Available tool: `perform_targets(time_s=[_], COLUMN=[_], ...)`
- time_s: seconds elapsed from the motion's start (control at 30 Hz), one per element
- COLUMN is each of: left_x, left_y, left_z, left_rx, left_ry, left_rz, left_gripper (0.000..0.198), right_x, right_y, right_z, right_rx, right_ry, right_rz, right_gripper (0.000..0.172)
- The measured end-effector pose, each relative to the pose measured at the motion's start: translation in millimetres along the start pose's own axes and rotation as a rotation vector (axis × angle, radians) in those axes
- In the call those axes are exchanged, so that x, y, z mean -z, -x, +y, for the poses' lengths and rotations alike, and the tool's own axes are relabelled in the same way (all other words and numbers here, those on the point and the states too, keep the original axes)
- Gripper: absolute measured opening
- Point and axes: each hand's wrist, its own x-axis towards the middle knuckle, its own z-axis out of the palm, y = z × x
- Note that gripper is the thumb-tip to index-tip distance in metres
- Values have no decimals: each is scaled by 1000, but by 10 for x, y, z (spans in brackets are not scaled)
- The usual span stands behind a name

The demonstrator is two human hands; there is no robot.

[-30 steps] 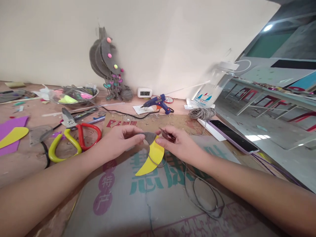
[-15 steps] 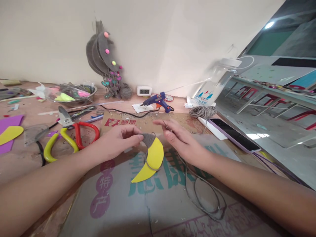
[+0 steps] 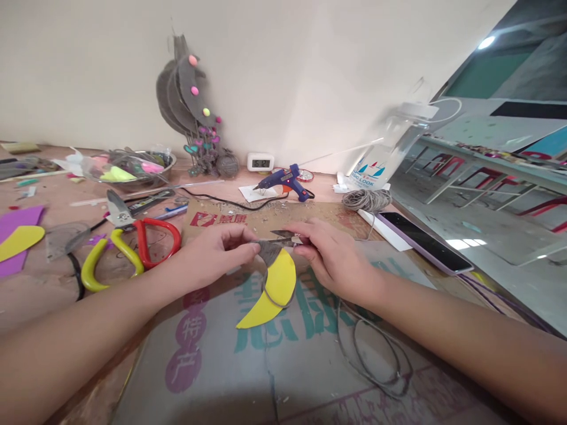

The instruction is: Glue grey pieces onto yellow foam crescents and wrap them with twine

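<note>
A yellow crescent-shaped piece point(image 3: 282, 276), its upper end wrapped in grey cord point(image 3: 269, 252), hangs tilted above a cardboard sheet point(image 3: 212, 378). My left hand point(image 3: 228, 248) pinches that wrapped end between thumb and fingers. One loop of cord crosses the yellow part lower down. My right hand point(image 3: 332, 257) is closed on what looks like small thread snips point(image 3: 286, 238), whose dark pointed blades reach left to the wrapped end. Fingers hide their handle. Loose grey cord point(image 3: 376, 354) lies coiled on the cardboard below my right wrist.
Red-and-yellow-handled shears point(image 3: 133, 236) lie at left. Behind are a bowl of craft bits point(image 3: 133, 171), a small clock point(image 3: 260, 162) and a blue glue gun point(image 3: 287, 182). At right stand a bottle point(image 3: 376, 153), a cord bundle point(image 3: 367, 199) and a phone point(image 3: 419, 242).
My right hand has turned, and the snips' blades now show against the wrapped end. My left hand keeps its pinch on the crescent, almost in place.
</note>
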Motion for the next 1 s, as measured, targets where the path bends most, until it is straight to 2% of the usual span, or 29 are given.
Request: perform_targets(time_s=[0.2, 0.3, 1.0], left_x=[-1, 1, 8], left_y=[-1, 1, 1], left_z=[4, 10, 5], left_rx=[-15, -11, 8], left_ry=[-11, -19, 15], left_rz=[7, 12, -8], left_gripper=[18, 20, 20], right_x=[34, 22, 7], right_y=[7, 2, -6], right_z=[-61, -59, -27], right_rx=[105, 110, 61], right_ry=[173, 206, 104], right_rz=[4, -6, -35], right_gripper=[32, 33, 30])
